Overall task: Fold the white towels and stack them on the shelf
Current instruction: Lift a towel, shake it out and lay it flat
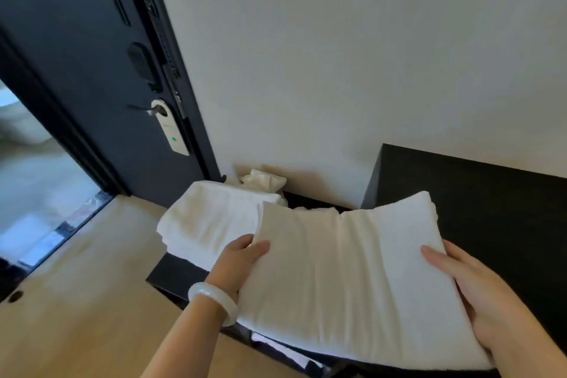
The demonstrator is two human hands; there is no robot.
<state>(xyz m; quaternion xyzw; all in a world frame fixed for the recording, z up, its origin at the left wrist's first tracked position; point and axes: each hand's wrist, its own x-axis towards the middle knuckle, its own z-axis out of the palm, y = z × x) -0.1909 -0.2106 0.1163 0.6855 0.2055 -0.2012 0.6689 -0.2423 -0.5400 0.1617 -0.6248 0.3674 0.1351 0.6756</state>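
Note:
I hold a folded white towel (343, 279) flat in front of me over a low dark shelf (171, 273). My left hand (236, 261) grips its left edge, thumb on top, fingers hidden underneath. My right hand (478, 294) grips its right edge the same way. A second white towel (211, 218) lies folded on the shelf behind and to the left, partly covered by the held one. A crumpled white cloth (264, 182) sits against the wall behind it.
A taller dark cabinet (478, 199) stands at the right against the beige wall. A dark door (92, 86) with a handle and lock plate is open at the left. Light wooden floor (86, 301) spreads below left. Papers (276, 347) show under the held towel.

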